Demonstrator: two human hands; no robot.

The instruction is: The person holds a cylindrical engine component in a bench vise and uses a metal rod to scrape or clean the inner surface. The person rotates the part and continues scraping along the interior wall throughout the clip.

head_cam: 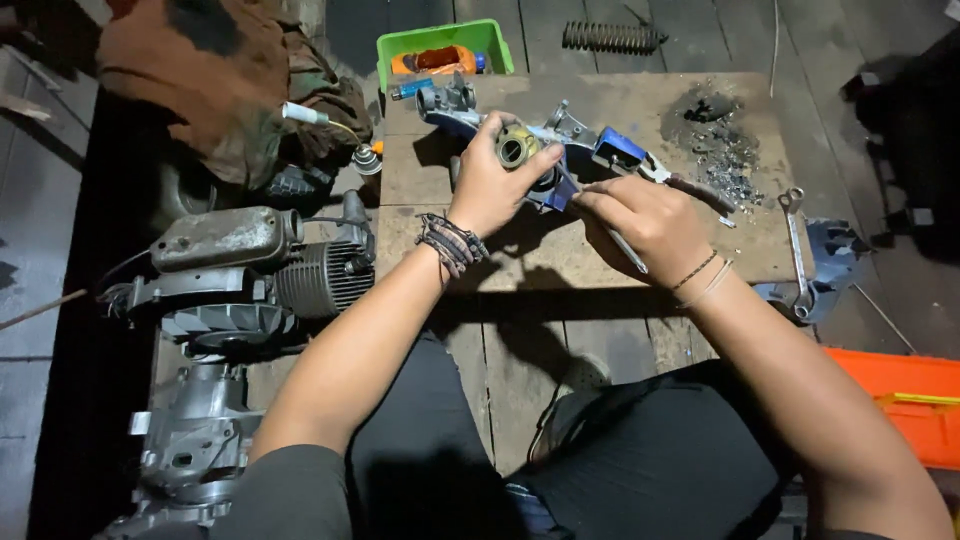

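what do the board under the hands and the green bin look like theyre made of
Board: looks like bare wood, matte and stained, with visible grain and dark grime. Green bin: probably moulded plastic, judging by its uniform bright colour and smooth, thin rim.

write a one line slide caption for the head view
Left hand grips a blue metal engine part on a wooden board while the right hand works it with a thin tool.

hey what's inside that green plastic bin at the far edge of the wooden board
The green plastic bin holds an orange rounded object with a blue piece at its end. The bin's front wall hides its floor, so anything lower down cannot be seen.
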